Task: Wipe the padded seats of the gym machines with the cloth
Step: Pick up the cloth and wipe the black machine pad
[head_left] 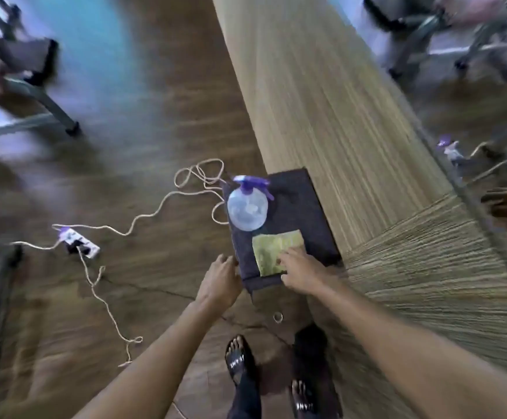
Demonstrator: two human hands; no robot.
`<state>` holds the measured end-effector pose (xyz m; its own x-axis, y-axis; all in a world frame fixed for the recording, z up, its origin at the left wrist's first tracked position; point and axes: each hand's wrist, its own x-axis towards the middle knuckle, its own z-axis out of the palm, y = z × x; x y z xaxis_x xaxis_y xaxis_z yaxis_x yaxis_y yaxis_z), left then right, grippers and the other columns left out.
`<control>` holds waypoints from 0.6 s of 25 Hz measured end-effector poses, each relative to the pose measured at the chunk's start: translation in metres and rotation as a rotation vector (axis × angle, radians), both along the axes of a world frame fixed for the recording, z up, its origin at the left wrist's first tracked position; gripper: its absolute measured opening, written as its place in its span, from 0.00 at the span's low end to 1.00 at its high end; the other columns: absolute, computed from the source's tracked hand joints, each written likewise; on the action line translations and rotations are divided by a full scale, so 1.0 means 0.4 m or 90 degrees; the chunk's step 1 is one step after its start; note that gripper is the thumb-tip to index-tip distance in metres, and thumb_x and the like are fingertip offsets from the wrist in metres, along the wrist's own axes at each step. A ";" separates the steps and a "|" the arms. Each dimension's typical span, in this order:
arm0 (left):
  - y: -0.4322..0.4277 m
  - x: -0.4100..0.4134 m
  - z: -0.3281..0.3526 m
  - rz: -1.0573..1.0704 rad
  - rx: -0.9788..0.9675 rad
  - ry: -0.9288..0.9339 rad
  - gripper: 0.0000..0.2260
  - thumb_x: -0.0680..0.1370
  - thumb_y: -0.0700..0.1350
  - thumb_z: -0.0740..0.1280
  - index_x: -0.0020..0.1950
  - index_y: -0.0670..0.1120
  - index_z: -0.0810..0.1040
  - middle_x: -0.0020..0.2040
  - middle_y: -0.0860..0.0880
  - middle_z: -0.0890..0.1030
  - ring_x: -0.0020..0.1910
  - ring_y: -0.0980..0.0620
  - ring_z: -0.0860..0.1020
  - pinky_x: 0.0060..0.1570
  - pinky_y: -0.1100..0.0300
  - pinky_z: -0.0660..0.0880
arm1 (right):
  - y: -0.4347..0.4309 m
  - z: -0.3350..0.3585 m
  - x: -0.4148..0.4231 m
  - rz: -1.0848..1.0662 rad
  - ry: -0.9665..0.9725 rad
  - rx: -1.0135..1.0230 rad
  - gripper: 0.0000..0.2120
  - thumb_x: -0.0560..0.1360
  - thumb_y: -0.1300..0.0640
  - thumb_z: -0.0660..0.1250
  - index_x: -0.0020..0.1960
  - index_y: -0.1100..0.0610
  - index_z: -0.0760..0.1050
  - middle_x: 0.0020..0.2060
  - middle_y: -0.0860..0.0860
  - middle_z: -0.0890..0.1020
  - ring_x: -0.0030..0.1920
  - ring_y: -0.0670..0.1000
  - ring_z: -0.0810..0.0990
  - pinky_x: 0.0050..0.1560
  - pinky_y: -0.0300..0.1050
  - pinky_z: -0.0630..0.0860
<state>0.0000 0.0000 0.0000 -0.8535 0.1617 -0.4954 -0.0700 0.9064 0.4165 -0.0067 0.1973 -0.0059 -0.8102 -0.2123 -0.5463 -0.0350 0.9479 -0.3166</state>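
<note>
Cloth (272, 251) lay on dark seat pad (297, 207) under R hand's (299, 272) flat fingers, L hand (220, 276) at pad edge, grip unclear; wiping fwd could topple spray bottle (247, 208) just beyond.

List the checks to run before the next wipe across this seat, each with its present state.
1. The cloth lies flat on the padded seat: ok.
2. The right hand rests on the cloth: ok.
3. The left hand steadies the seat's left edge: cannot tell, contact is blurred.
4. Wiping path free: not ok, the spray bottle stands on the seat.
5. Cloth damp enough: cannot tell.
</note>
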 end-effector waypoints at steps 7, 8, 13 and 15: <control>0.014 -0.059 -0.348 -0.113 -0.049 0.092 0.29 0.77 0.41 0.60 0.77 0.39 0.55 0.79 0.41 0.54 0.78 0.41 0.51 0.76 0.49 0.54 | 0.002 -0.280 -0.072 0.195 0.114 0.123 0.44 0.70 0.56 0.71 0.79 0.52 0.50 0.78 0.55 0.54 0.78 0.57 0.52 0.76 0.55 0.48; 0.021 -0.066 -0.367 -0.113 -0.051 0.110 0.29 0.79 0.42 0.58 0.78 0.39 0.52 0.79 0.42 0.52 0.79 0.42 0.48 0.77 0.49 0.52 | 0.007 -0.298 -0.077 0.213 0.137 0.128 0.47 0.69 0.54 0.72 0.79 0.51 0.48 0.79 0.56 0.52 0.79 0.57 0.49 0.76 0.56 0.45; 0.057 -0.081 -0.454 -0.103 -0.055 0.158 0.27 0.81 0.42 0.53 0.78 0.36 0.49 0.79 0.39 0.46 0.79 0.40 0.42 0.78 0.46 0.48 | 0.043 -0.372 -0.115 0.300 0.170 0.114 0.51 0.67 0.47 0.74 0.80 0.49 0.46 0.79 0.56 0.50 0.79 0.57 0.45 0.77 0.59 0.46; 0.063 -0.072 -0.490 -0.125 -0.070 0.159 0.26 0.81 0.41 0.48 0.77 0.32 0.48 0.78 0.35 0.46 0.78 0.37 0.41 0.77 0.45 0.46 | 0.065 -0.403 -0.126 0.326 0.214 0.103 0.53 0.63 0.43 0.75 0.79 0.49 0.50 0.78 0.57 0.55 0.79 0.58 0.50 0.77 0.60 0.51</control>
